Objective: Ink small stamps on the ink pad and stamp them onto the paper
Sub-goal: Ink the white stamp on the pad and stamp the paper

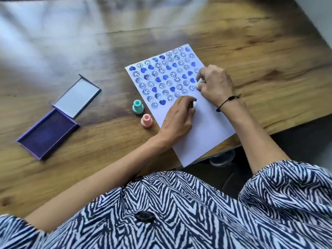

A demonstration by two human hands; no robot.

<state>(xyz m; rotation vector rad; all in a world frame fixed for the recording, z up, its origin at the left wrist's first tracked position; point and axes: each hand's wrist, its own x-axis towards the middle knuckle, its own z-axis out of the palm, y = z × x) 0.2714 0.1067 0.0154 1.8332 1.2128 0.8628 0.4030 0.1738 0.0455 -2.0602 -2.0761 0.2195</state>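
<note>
Nearest the camera is the person's zebra-striped top [179, 212], with both bare forearms reaching out over the wooden table [89, 168]. The white paper [203, 130] lies tilted on the table, its near corner hanging just past the table's edge and its near half blank. The left hand [177, 117] rests on the paper with its fingers curled together around a small white stamp [194, 104], only a sliver of which shows at the fingertips, right at the near edge of the printed rows. Just left of the paper, standing upright on the table and close to each other, are a pink stamp [146, 120] and, slightly farther, a mint-green stamp [138, 106], both with a wide round base and a narrower knob on top. Farther along the paper, the right hand [215, 85], a dark cord bracelet [227, 101] on its wrist, pinches a second pale stamp [198, 82] between thumb and fingers, pressed down near the sheet's right edge. The far half of the paper is filled with rows of blue prints [167, 78]: ringed smiley faces mixed with solid hearts. Well apart to the left lies the purple ink pad [47, 133], open, its dark inked surface facing up and its hinged lid [77, 97] folded back flat beyond it, showing a pale inside.
</note>
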